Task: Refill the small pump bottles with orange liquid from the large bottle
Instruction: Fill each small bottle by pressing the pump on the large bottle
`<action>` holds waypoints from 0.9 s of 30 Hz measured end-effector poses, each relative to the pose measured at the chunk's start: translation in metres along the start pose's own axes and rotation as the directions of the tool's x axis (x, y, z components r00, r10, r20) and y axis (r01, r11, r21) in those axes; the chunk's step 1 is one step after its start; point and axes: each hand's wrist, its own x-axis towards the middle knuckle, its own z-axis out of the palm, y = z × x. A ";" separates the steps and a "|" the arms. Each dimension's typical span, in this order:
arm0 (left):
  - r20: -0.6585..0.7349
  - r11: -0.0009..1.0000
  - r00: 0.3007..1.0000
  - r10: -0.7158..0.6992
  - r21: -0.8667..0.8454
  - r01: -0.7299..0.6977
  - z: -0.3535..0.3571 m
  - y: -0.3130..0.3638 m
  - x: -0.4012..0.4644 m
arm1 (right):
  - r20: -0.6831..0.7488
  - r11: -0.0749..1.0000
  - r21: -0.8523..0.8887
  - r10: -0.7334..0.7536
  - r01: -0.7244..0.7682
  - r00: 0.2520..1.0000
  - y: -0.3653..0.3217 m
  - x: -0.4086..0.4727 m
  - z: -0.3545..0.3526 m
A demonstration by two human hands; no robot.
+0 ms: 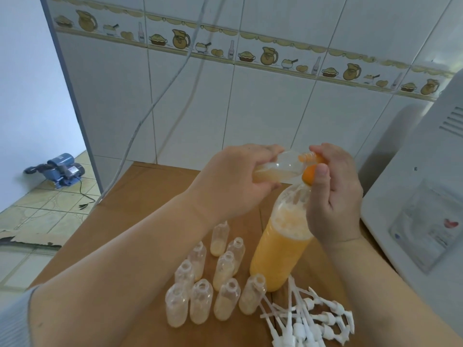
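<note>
My left hand [233,176] grips a small clear bottle [280,169], tipped on its side with a little pale liquid in it and its open neck pointing right. The neck lies just above the top of the large bottle [280,249], which stands upright, over half full of foamy orange liquid. My right hand [333,194] pinches an orange piece [309,175] at the large bottle's mouth; I cannot tell whether it is a cap or a funnel. Several small open bottles [225,271] stand in a cluster in front. Some of them hold a little pale liquid.
A pile of white pump heads [313,321] with long tubes lies at the front right of the brown tabletop [140,206]. A white appliance [426,196] stands close on the right. Cables [140,121] hang down the tiled wall. A blue water pump [62,169] sits on the floor at left.
</note>
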 end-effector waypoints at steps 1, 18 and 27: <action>-0.007 1.000 1.000 -0.002 -0.009 0.002 -0.002 0.001 0.001 | -0.001 1.000 0.001 -0.016 0.016 1.000 -0.001 0.002 -0.001; 0.042 0.998 0.999 -0.026 -0.048 0.028 -0.005 0.003 0.006 | -0.082 0.997 -0.065 -0.036 0.031 0.996 0.002 0.002 -0.004; 0.040 0.996 0.998 -0.050 -0.072 0.052 -0.005 0.000 0.008 | 0.022 0.999 -0.045 -0.024 0.025 0.999 0.002 0.004 -0.011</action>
